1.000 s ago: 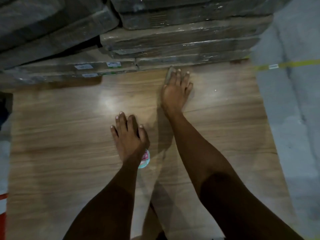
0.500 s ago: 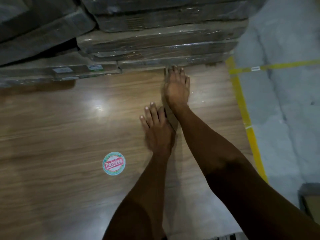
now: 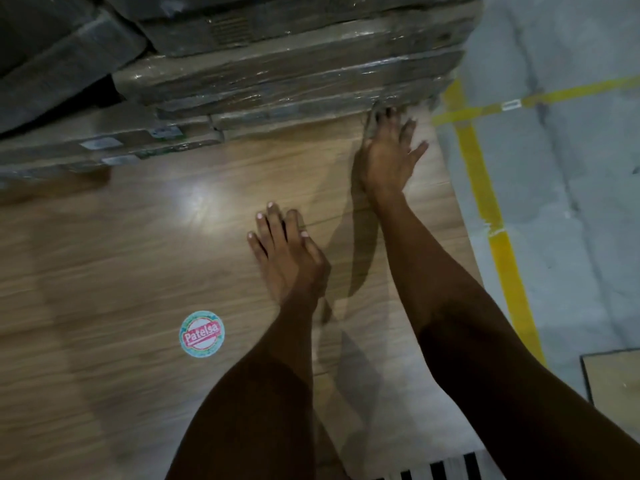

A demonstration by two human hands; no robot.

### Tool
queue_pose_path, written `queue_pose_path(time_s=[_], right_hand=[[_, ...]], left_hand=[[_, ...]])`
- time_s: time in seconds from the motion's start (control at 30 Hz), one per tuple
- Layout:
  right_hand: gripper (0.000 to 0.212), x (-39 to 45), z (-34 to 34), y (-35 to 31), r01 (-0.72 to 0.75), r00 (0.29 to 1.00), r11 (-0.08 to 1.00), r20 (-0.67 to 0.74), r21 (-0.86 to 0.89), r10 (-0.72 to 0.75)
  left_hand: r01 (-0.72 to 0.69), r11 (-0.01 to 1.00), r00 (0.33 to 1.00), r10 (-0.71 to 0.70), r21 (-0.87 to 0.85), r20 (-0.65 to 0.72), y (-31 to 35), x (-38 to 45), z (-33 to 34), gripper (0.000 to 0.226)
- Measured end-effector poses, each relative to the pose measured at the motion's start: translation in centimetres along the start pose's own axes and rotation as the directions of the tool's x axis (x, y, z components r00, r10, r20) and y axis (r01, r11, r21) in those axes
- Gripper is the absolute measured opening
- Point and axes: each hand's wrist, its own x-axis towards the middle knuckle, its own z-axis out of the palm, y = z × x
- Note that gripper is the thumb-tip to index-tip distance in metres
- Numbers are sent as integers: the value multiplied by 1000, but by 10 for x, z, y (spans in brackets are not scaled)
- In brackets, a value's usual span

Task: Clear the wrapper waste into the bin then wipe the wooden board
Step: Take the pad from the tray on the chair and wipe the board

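Note:
A large wooden board point(image 3: 121, 258) with a glossy grain fills the view. My left hand point(image 3: 287, 261) lies flat on it near the middle, fingers together, holding nothing. My right hand point(image 3: 389, 157) reaches to the board's far right edge, fingers spread, pressing down a small grey cloth point(image 3: 371, 114), of which only a strip shows past the fingertips. That hand touches the foot of the stacked packs. A round sticker point(image 3: 201, 334) reading "Patelsa" sits on the board left of my left forearm. No bin is in view.
Plastic-wrapped flat packs point(image 3: 277, 81) are stacked along the board's far side. To the right is grey floor with yellow tape lines point(image 3: 485, 188). Another panel's corner point(image 3: 613, 372) lies at the lower right.
My left hand slid right, uncovering the round sticker. My right hand moved right along the far edge and spread its fingers. The view shifted right, showing the yellow tape.

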Motion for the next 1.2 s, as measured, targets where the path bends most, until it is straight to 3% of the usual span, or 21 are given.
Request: queue_pose_path(time_s=[0.1,0.23,0.3,0.43,0.5,0.57,0.7,0.9,1.1,1.2], right_hand=[[59,-12,3,-12,37,999,999,-14,1,-37],[58,-27,10,-16,352,936,936,15,-10,-352],[56,-12,9,-1,296,955,955,-16,-9,-296],[58,20,4,28,-36,994,998,-100,59,42],[57,17,4,25,-106,986,992,-123,72,114],[59,5,6,17,-55,991,994,-114,91,66],[66,-7,5,28,197,980,980,-17,22,-197],[66,14,-11,47,-72,996,993,-37,92,76],[65,-6,-8,56,215,976,975,-14,-61,-216],[59,0,-13,71,-49,998,998,-33,33,50]], left_hand=[[18,1000,1000,-18,8,24,0,0,0,57],[19,999,999,-20,40,33,1,0,-2,56],[19,999,999,-20,44,33,1,0,-2,56],[16,999,1000,-17,36,20,2,0,0,57],[17,999,1000,-17,39,11,1,0,0,58],[17,999,1000,-18,37,9,1,0,0,58],[19,999,1000,-19,30,17,2,0,-2,57],[21,1000,1000,-21,23,1,0,0,-1,57],[18,999,1000,-18,29,1,0,0,1,56],[13,1000,1000,-13,27,-4,0,-2,0,55]])
